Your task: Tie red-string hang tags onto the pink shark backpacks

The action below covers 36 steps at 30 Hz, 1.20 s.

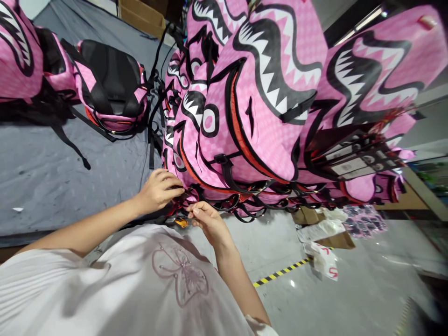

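Note:
A pink bag [196, 161] with a shark-mouth print, black trim and a red zipper stands in the stack in front of me. My left hand [160, 190] is at its lower near corner, fingers curled and closed around something too small to make out. Close by on the right, my right hand [208, 220] pinches thumb against fingertips by the dark straps at the bag's lower edge. What lies in that pinch is hidden. Thin red and black strands show between the two hands. Just below them is a small yellow-orange object [181, 222].
More pink shark-print bags [276, 70] are piled to the right. Black-and-white hang tags [360, 156] with red strings lie among them. A black-backed backpack [112, 79] rests on the grey cloth-covered table [115, 177]. Plastic wrapping [322, 231] and yellow-black tape [282, 272] are on the floor.

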Available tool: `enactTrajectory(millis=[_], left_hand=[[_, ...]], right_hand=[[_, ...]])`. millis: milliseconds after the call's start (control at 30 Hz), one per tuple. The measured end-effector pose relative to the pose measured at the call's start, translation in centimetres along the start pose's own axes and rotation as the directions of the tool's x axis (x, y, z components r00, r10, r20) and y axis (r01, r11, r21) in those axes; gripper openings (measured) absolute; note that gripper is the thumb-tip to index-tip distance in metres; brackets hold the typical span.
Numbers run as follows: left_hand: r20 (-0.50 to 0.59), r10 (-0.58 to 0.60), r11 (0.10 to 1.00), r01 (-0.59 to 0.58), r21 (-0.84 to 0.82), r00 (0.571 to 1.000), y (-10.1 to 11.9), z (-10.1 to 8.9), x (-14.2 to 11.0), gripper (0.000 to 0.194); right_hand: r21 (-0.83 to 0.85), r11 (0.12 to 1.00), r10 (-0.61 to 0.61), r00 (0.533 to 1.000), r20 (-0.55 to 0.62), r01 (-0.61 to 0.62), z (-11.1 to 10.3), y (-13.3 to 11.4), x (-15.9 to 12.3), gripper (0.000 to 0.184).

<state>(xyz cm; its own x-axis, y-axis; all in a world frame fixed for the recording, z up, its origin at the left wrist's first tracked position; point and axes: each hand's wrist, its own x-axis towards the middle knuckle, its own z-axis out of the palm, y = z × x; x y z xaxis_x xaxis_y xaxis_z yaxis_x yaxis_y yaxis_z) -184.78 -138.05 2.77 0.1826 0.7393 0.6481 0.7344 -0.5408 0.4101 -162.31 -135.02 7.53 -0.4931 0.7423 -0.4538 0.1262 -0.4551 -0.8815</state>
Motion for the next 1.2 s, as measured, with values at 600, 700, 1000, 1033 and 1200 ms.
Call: enactTrajectory(millis=[600, 700, 1000, 1033, 1200], left_hand=[[0.066, -0.266, 0.88, 0.27, -0.391, 0.962, 2.8, 2.6, -0.5, 0.024], [0.1, -0.331, 0.852, 0.343, -0.397, 0.938, 3.0, 2.9, -0.8, 0.026], [0.199, -0.401, 0.807, 0.447, -0.385, 0.894, 3.4, 2.9, -1.1, 0.026], [0.21, -0.407, 0.804, 0.457, -0.38, 0.889, 3.4, 2.9, -1.0, 0.026], [0.265, -0.462, 0.761, 0.531, -0.372, 0.847, 3.6, 2.8, -0.7, 0.023]], right_hand=[[-0.001, 0.953, -0.286, 0.893, -0.347, 0.304, 3.2, 1.7, 2.2, 0.028], [-0.005, 0.949, -0.294, 0.882, -0.368, 0.314, 3.6, 2.2, 2.7, 0.029], [-0.113, 0.928, -0.37, 0.833, -0.411, 0.356, 4.0, 3.4, 3.5, 0.029], [-0.112, 0.927, -0.371, 0.832, -0.413, 0.357, 4.0, 3.4, 3.5, 0.029], [-0.185, 0.907, -0.42, 0.806, -0.417, 0.377, 4.1, 3.7, 3.5, 0.025]])
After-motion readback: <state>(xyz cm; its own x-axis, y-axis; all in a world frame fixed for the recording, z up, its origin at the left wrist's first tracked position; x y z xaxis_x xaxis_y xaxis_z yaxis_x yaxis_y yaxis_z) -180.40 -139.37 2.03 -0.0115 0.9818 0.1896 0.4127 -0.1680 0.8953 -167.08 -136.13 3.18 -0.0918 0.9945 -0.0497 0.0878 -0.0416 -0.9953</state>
